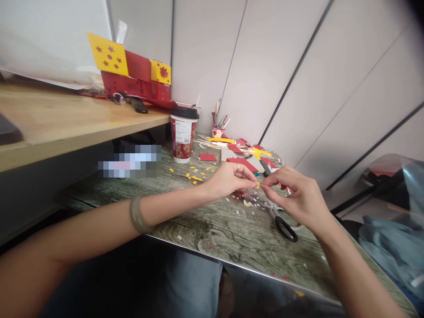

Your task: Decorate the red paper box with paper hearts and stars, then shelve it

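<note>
My left hand (230, 177) and my right hand (298, 194) meet above the grey wood-grain table (228, 234). Both pinch a tiny yellow paper piece (257, 185) between thumb and fingertips. A ring shows on my left hand and a green bangle (137, 215) sits on that wrist. Black-handled scissors (285, 226) lie on the table just under my right hand. Small yellow, red and white paper scraps (195, 176) are scattered on the table around the hands.
A red paper cup with a black lid (183, 138) stands at the back left. Red and yellow paper cutouts (243, 154) and a small pot of sticks (218, 126) lie behind the hands. A wooden shelf (59, 128) at left carries red and yellow paper boxes (132, 70).
</note>
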Demonstrator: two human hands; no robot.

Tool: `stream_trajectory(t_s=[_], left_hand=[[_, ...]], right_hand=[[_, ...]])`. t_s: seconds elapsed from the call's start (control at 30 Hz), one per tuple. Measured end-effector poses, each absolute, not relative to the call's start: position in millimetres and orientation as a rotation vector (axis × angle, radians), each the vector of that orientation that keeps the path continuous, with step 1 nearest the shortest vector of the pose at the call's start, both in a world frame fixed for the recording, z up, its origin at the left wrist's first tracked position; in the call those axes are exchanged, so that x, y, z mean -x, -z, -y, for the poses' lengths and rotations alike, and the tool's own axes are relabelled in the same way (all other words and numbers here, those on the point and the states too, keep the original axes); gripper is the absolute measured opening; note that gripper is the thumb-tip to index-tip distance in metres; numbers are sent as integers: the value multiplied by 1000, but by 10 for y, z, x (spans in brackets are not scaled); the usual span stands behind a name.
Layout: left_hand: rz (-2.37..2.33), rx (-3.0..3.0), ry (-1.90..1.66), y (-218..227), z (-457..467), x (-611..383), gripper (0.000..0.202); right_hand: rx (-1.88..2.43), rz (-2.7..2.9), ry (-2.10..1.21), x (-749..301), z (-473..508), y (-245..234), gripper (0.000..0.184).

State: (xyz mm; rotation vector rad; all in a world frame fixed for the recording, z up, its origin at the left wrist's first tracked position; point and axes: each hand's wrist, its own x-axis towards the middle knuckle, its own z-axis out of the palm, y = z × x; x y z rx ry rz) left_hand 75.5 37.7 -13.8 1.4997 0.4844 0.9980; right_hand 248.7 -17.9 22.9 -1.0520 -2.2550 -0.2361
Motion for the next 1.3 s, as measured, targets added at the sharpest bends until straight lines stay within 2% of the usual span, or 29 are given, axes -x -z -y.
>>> stream_trajectory(t_s=[0.13,0.4,0.73,1.3], left_hand=[[-509,-1447,-1029,138,-378,-759,12],[-482,-1426,-1094,146,-381,-757,18],[-485,-1411,-1099,133,-355,-758,14],[-513,-1559,-1132,117,-338,-745,12]], right_hand=[[1111,2074,143,-2480,188,-201,10],[1219,1774,-245,-2413,154,-117,14],[1188,1765,-254,-2374,143,-118,11],[1206,1776,-287,-2379,150,-133,14]])
